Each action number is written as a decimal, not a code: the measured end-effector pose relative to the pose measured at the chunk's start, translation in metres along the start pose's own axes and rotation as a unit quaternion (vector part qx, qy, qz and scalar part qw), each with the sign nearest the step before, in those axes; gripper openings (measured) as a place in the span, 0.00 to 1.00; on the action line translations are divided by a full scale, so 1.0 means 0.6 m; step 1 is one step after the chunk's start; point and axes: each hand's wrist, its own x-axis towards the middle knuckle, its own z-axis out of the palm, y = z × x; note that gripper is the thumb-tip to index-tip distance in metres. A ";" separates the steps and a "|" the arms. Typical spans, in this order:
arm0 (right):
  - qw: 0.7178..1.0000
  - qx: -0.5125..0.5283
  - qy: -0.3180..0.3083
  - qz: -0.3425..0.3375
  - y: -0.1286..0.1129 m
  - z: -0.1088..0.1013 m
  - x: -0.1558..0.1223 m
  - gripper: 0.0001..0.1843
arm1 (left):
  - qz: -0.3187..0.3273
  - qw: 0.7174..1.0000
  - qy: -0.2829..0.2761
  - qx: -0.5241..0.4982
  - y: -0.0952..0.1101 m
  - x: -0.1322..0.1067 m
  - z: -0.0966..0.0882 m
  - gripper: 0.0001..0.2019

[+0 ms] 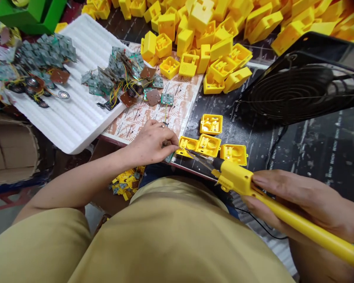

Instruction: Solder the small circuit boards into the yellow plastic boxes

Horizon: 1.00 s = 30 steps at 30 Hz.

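My right hand is wrapped round a yellow soldering iron, which has a black collar and a thin side nozzle. Its metal tip reaches to a small yellow plastic case at the table's front edge. At that case's left side, my left hand has thumb and forefinger pinched together; what lies between them is too small to make out. Beside it are open yellow cases: one touching on the right, one behind, and another farther right. A green circuit board with thin wires lies beyond my left hand.
A white foam tray at the left carries piles of circuit boards with wires and small speakers. Many yellow cases are heaped at the back. A black fan stands at the right. Below the table edge, a box holds yellow parts.
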 end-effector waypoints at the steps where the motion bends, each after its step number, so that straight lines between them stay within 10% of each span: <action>1: 1.000 0.016 -0.012 -0.019 0.000 0.001 0.005 0.09 | 0.003 1.000 -0.002 0.008 0.000 0.001 0.000 0.07; 30: 0.994 -0.019 -0.070 -0.078 -0.006 -0.016 0.027 0.03 | 0.101 0.993 0.061 0.010 -0.005 0.005 0.014 0.04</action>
